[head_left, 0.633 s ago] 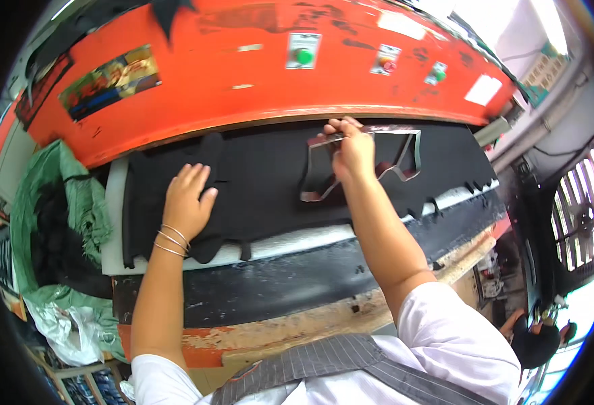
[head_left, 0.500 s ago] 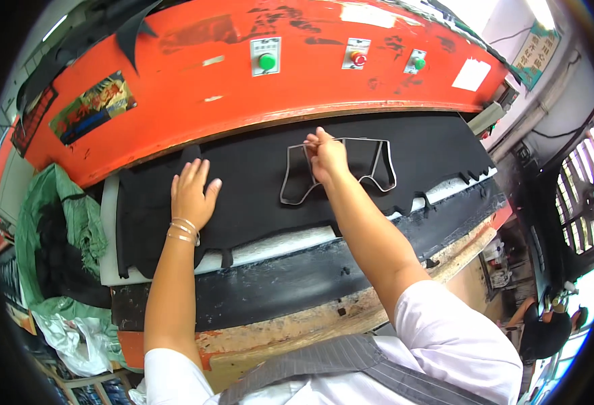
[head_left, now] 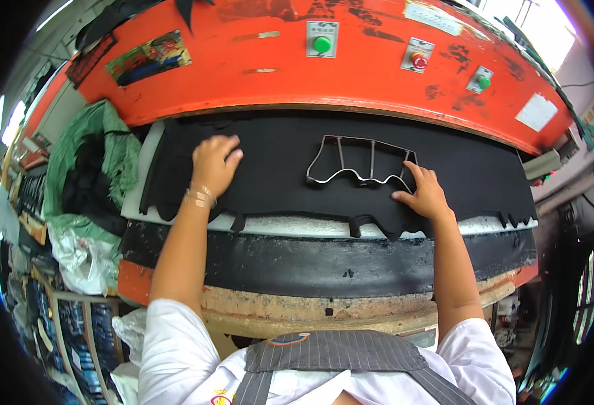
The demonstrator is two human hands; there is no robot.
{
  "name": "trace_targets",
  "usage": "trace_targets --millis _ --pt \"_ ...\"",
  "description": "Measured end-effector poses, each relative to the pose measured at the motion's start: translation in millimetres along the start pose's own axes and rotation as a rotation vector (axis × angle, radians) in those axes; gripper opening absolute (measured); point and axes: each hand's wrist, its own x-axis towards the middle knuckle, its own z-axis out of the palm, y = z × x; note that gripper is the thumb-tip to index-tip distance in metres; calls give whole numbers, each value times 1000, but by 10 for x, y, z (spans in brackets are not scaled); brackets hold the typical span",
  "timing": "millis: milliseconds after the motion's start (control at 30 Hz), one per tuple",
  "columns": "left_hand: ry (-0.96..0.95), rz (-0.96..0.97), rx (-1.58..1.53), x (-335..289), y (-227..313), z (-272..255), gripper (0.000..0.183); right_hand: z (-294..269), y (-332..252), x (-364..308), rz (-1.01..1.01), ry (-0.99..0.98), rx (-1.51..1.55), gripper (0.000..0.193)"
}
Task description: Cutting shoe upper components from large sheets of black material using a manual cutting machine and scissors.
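Black sheet material point(head_left: 270, 185) lies spread over a pale board point(head_left: 297, 224), its near edge ragged. On it rests a metal cutting die point(head_left: 372, 158), a thin steel outline with a wavy near side and several crossbars. My right hand point(head_left: 428, 194) is at the die's right end, fingers along that end and thumb by its near corner, closed loosely round it. Well to the left of the die, my left hand point(head_left: 213, 165) is over the black sheet, fingers slightly bent, thumb apart, nothing held.
Behind the sheet stands an orange machine beam point(head_left: 256, 81) with green buttons point(head_left: 322, 44) and a red button point(head_left: 419, 61). A green woven sack point(head_left: 74, 155) with black material sits at the left, above a white plastic bag point(head_left: 81, 260). A worn wooden edge point(head_left: 297, 320) runs along the front.
My right hand has moved from the die's crossbar to its right end. The die sits at a different angle. My left hand's fingers have bent, and the view has shifted.
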Motion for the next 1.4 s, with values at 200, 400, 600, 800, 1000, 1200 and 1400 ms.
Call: trace_targets --millis 200,400,600,800,1000,1200,1400 --pt "-82 -9 145 -1176 180 -107 39 188 -125 42 -95 180 51 57" --pt "58 -123 39 -1321 -96 27 44 560 -1287 -90 -172 147 243 53" --pt "52 -169 -143 -1312 -306 -63 44 873 -1797 -65 -162 142 67 55" --pt "95 -179 -161 -1364 -531 24 29 909 -1764 -26 -96 18 127 107" --pt "92 -238 -122 -1287 -520 44 28 959 -1375 -67 -137 -49 20 97" --pt "49 -290 -66 -1233 -436 46 30 933 -1364 -31 -211 12 80 87" --pt "32 -252 -8 -1144 -338 117 31 860 -1246 49 -281 64 100 84"
